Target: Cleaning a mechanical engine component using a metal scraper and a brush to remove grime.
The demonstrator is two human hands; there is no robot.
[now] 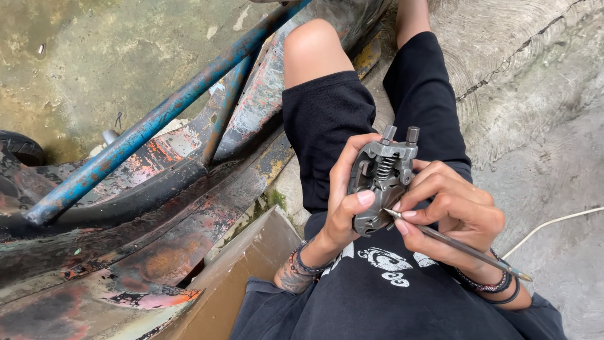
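My left hand [345, 195] grips a small grey metal engine part [382, 178] with a coil spring and two short pegs on top, held upright over my lap. My right hand [454, 211] pinches a thin metal pick-like tool [465, 249] like a pen. The tool's tip touches the lower middle of the part, beside my left thumb. Its long shaft runs back past my right wrist. Both wrists wear dark bracelets. I sit with my knees up, in black shorts and a black shirt.
A rusty, paint-flaked metal frame [189, 208] with blue tubes [157, 116] lies to my left. Grey concrete ground [541, 113] spreads to the right, with a crack and a white cable [553, 221]. A dark tyre edge [19, 148] shows at far left.
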